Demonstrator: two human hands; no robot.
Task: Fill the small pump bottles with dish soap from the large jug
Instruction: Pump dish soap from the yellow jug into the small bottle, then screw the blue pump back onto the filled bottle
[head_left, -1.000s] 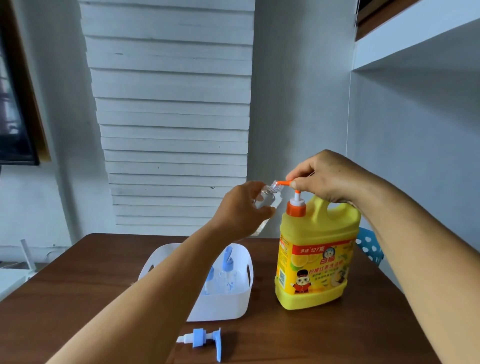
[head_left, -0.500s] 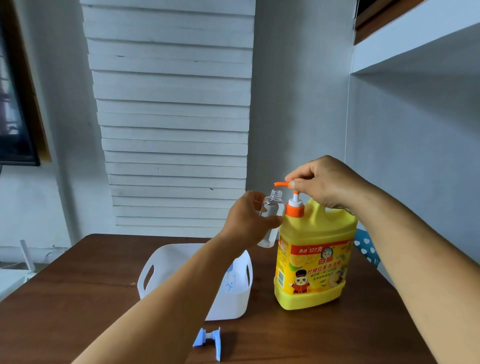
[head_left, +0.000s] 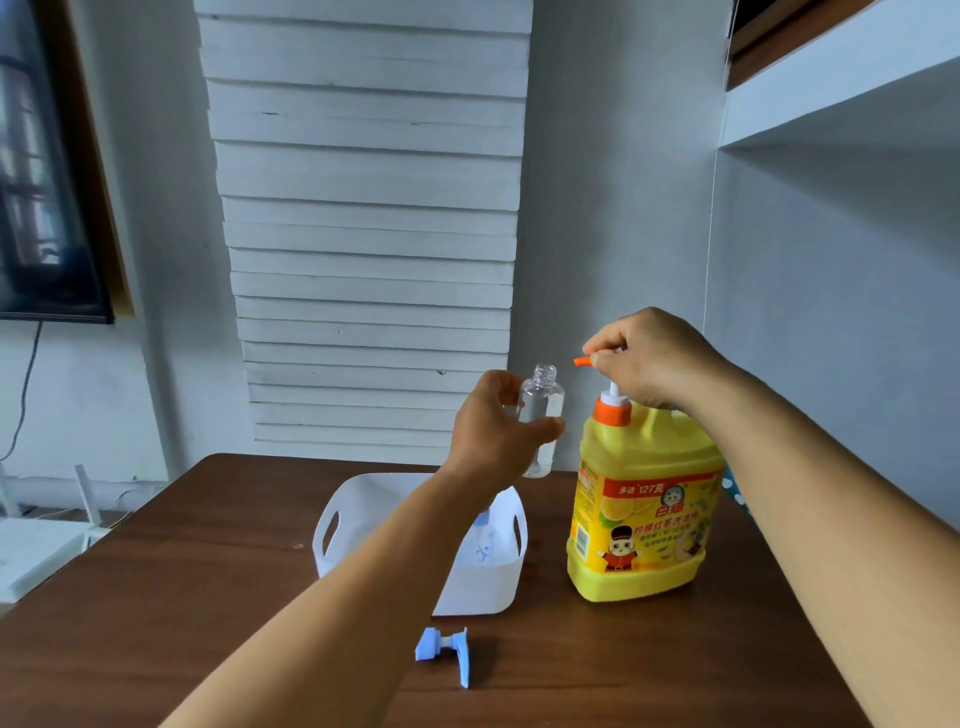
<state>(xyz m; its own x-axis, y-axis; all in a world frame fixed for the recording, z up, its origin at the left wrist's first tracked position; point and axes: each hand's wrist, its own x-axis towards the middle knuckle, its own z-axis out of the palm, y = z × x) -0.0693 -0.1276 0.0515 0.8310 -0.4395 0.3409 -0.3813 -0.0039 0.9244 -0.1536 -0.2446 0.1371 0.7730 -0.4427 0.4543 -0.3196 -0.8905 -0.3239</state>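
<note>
A large yellow dish soap jug (head_left: 641, 514) with an orange pump stands on the brown table (head_left: 156, 597), right of centre. My right hand (head_left: 652, 358) grips the raised orange pump head from above. My left hand (head_left: 493, 431) holds a small clear bottle (head_left: 543, 410) upright in the air, its open neck a short way left of and below the pump spout. The bottle looks nearly empty. A blue pump cap (head_left: 447, 649) lies on the table in front.
A white handled basket (head_left: 363, 499) sits left of the jug, with a blue-topped small bottle (head_left: 483, 535) inside, partly hidden by my left forearm. White slatted panels and a grey wall stand behind. A white shelf juts out at upper right.
The pump head rose back up under my right hand. My left hand turned the clear bottle upright and drew it slightly left, away from the spout.
</note>
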